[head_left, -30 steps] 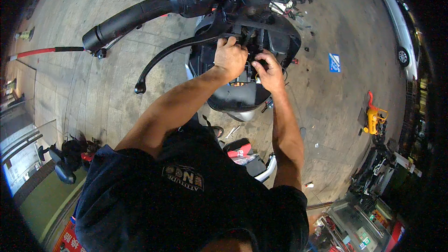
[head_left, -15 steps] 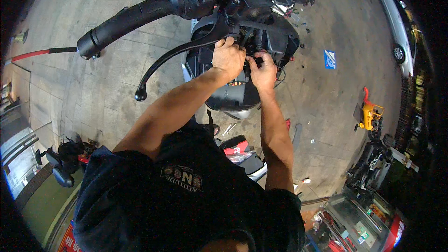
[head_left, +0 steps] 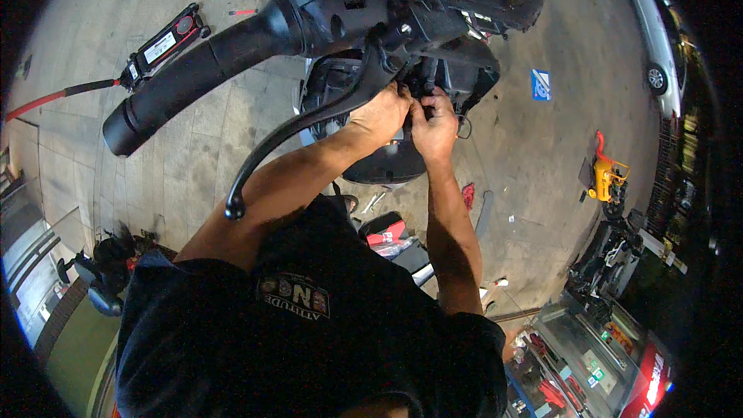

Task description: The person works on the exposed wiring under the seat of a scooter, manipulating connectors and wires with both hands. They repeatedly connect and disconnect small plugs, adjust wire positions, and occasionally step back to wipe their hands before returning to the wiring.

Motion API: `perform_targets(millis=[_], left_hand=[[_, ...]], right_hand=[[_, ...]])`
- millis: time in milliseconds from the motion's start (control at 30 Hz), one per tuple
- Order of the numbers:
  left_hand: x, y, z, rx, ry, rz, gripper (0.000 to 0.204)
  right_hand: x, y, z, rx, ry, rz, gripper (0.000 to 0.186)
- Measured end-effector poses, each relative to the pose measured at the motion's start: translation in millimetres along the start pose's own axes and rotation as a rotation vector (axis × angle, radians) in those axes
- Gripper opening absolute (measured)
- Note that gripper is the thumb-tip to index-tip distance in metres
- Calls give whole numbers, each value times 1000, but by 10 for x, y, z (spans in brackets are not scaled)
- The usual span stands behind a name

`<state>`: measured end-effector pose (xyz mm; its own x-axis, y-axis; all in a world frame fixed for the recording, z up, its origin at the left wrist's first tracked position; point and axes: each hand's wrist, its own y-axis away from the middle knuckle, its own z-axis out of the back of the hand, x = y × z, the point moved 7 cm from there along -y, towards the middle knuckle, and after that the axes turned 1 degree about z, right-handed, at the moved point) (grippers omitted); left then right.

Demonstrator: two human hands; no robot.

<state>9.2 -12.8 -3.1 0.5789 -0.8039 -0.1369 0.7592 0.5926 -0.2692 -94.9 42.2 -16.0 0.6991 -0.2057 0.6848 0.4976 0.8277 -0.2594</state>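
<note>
Both hands meet inside the opened black front body (head_left: 329, 85) of a scooter, among dark parts. My left hand (head_left: 382, 114) has its fingers curled in at the dark parts, close behind the brake lever (head_left: 298, 120). Beside it, my right hand (head_left: 436, 125) pinches with thumb and fingers, its fingertips almost meeting the left's. Whatever small piece is between the fingers is too dark and hidden to name. A thin dark cable (head_left: 467, 128) loops out just right of my right hand. Above my left forearm the black handlebar grip (head_left: 197, 70) reaches out to the left.
A floor jack (head_left: 166, 42) with a red and black handle lies left of the handlebar. Wrenches (head_left: 374, 201) and a red-and-black box (head_left: 387, 231) are on the floor below. To the right are a blue sheet (head_left: 541, 85), a yellow machine (head_left: 610, 178) and a glass-topped tool cabinet (head_left: 592, 356).
The view has shifted, so the handlebar and lever look larger and lower, and the floor jack now shows. Both hands stay at the same spot, fingers still close together.
</note>
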Motion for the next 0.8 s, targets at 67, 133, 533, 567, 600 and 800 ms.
perform_targets(millis=[67,133,533,567,600,800], left_hand=[[-65,44,33,-116,-190,-166,20],[11,25,-20,-103,-144,-111,20],[-65,-22,-62,-12,-204,-22,14],[-68,-28,-40,-36,-175,-17,14],[-72,-27,-18,-57,-146,-10,13],[10,-75,-70,36,-2,58,22]], right_hand=[[4,-14,-4,18,-19,-2,19],[5,-25,-2,31,22,15,19],[18,-87,-31,200,79,125,21],[10,-88,-34,194,89,123,21],[5,-79,-39,191,99,120,21],[-40,-15,-27,66,-8,-19,19]])
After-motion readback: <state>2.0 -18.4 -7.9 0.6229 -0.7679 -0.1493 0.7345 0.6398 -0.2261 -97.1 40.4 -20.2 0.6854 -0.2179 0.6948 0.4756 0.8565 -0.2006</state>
